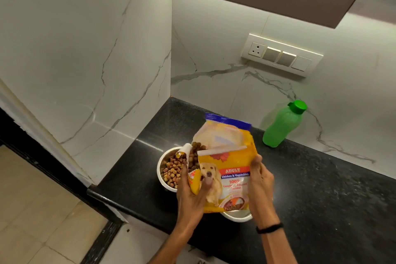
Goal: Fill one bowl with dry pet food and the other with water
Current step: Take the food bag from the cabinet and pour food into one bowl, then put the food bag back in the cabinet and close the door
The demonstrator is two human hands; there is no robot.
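Observation:
A yellow pet food bag (pixel 228 169) with a dog picture is held over the black counter, its torn top tilted left. My left hand (pixel 192 193) grips its lower left side and my right hand (pixel 260 180) grips its right edge. Brown kibble shows at the bag's opening and lies in a steel bowl (pixel 169 170) just left of the bag. A second steel bowl (pixel 237 215) peeks out under the bag's bottom; its inside is hidden. A green water bottle (pixel 282 125) with a closed cap stands at the back right.
The black granite counter (pixel 321 188) runs to the right, with its front edge just below the bowls. Marble walls close the corner behind and to the left. A switch panel (pixel 281 57) sits on the back wall, under a brown cabinet. Tiled floor lies at lower left.

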